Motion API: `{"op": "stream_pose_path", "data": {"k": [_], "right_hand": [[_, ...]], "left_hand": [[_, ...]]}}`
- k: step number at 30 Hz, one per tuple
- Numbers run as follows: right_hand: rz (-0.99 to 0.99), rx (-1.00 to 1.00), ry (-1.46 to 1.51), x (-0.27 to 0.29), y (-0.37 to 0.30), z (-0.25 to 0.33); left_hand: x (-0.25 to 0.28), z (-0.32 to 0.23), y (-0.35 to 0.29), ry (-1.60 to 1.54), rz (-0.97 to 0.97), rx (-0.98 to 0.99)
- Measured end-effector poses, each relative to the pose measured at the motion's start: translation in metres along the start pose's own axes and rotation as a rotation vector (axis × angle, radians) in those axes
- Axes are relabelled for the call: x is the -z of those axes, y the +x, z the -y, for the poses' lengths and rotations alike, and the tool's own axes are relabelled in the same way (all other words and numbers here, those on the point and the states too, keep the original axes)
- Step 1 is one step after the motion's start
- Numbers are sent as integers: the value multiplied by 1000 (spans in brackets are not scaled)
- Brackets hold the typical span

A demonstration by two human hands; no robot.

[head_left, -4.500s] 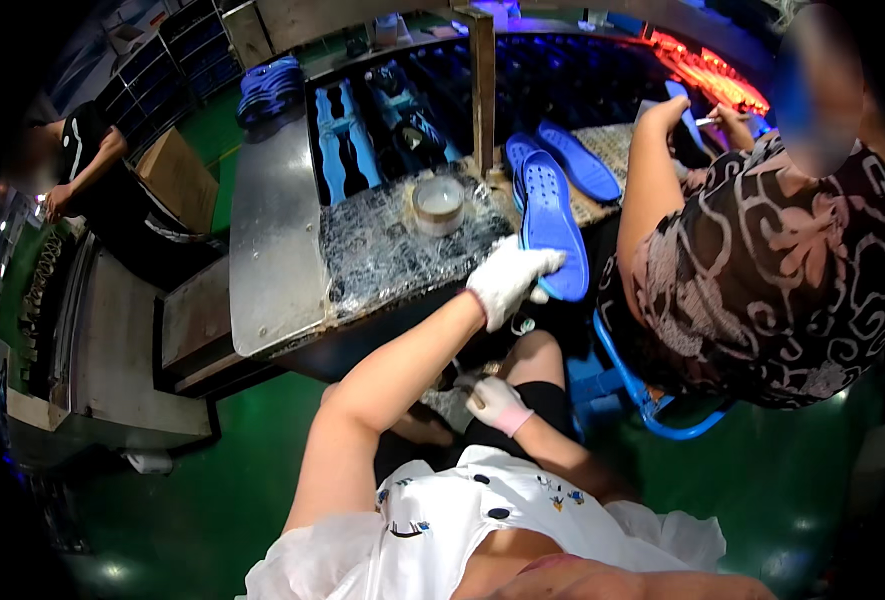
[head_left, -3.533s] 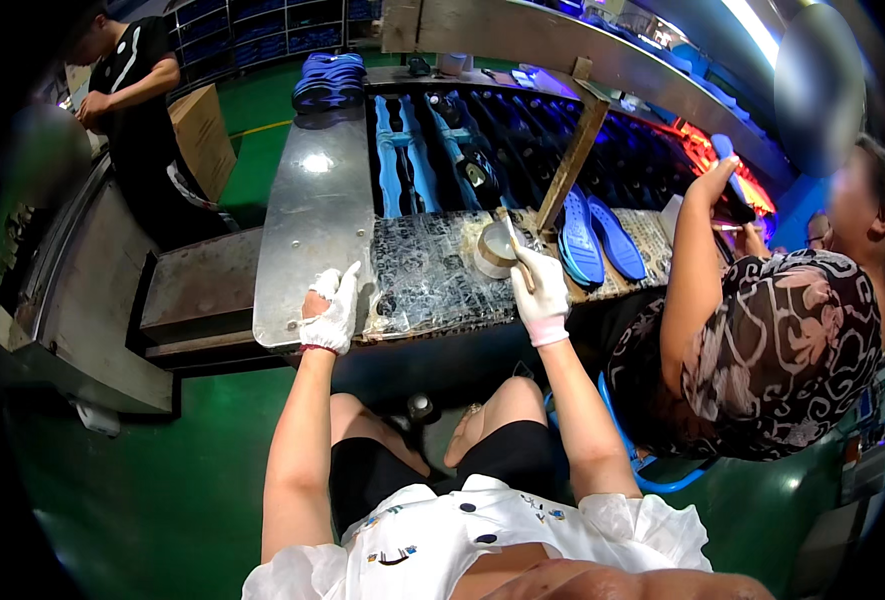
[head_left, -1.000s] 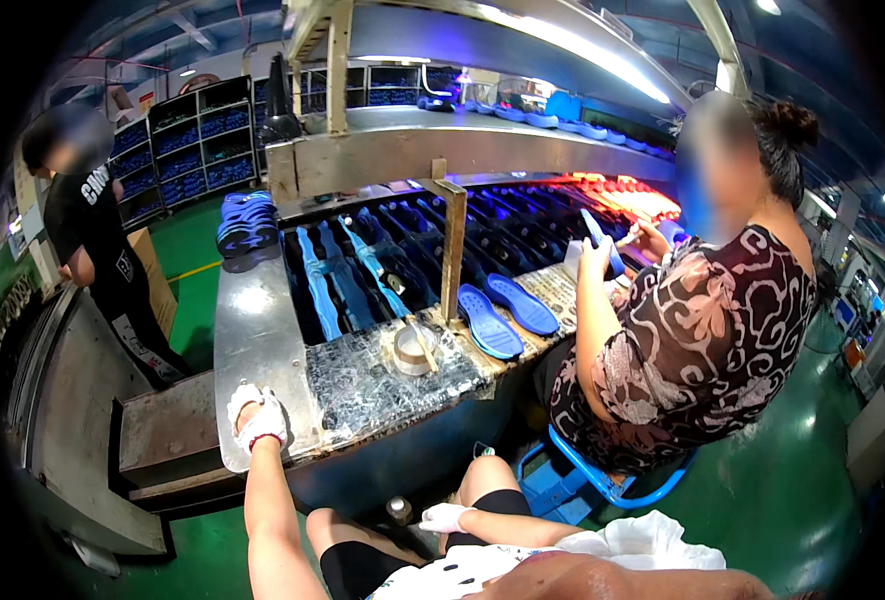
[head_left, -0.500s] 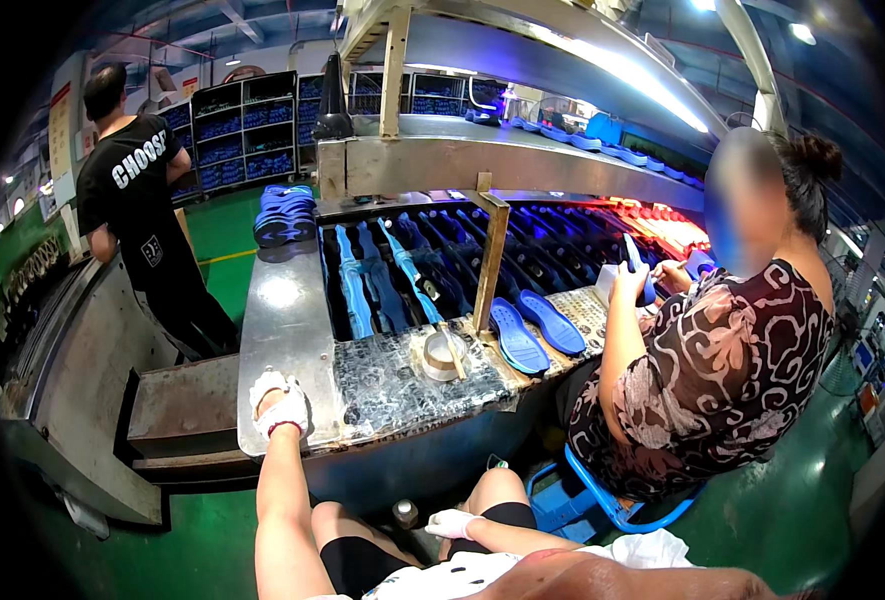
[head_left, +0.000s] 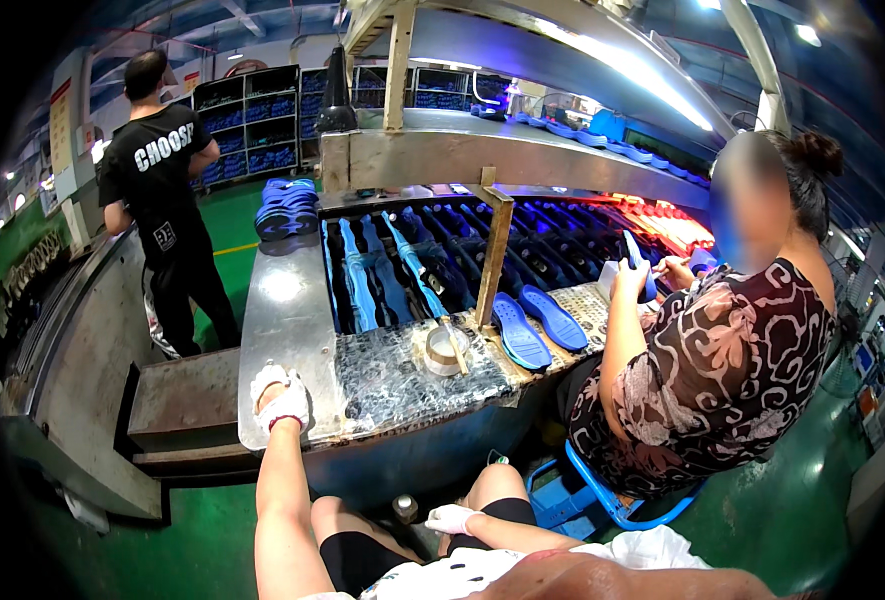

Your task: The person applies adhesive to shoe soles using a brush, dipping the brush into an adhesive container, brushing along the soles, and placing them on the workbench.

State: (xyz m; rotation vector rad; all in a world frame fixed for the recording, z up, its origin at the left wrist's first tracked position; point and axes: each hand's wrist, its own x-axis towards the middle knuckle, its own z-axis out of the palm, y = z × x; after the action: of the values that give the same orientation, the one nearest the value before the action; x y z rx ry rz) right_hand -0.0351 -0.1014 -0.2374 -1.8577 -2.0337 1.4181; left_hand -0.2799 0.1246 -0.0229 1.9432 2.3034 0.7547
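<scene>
My left fingers [head_left: 274, 376] rest on the left end of the desk [head_left: 282, 335]; to their right are a cup [head_left: 434, 365], a stick [head_left: 457, 353] across it, then two soles [head_left: 524, 340]; a stack of soles [head_left: 287, 208] lies behind

Green floor [head_left: 192, 540], glossy at right, crossed at left by yellow line [head_left: 234, 250]. Behind, dark open racks [head_left: 245, 118] packed with blue items, pale wall [head_left: 304, 50] above. Blue-tinted ceiling [head_left: 292, 14] with beams and small bright lamp [head_left: 808, 36]. At mid-height, long metal shelf [head_left: 542, 165]; over it, white light tube [head_left: 642, 75]. Red-orange glow [head_left: 659, 225] below its right end. At left, scuffed grey counter [head_left: 92, 400]. At right, blue tubular stool [head_left: 617, 515].
</scene>
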Motion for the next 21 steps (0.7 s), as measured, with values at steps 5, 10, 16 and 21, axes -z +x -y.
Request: {"op": "stream_pose_path", "data": {"k": [5, 10, 16, 21], "right_hand": [[54, 12, 25, 13, -7, 15], [43, -20, 19, -8, 17, -44], [24, 41, 91, -13, 18, -32], [52, 46, 69, -17, 27, -41]], "left_hand": [[18, 5, 3, -120, 114, 64], [12, -25, 5, -44, 89, 9], [12, 3, -1, -44, 25, 15], [5, 6, 2, -25, 39, -1]]}}
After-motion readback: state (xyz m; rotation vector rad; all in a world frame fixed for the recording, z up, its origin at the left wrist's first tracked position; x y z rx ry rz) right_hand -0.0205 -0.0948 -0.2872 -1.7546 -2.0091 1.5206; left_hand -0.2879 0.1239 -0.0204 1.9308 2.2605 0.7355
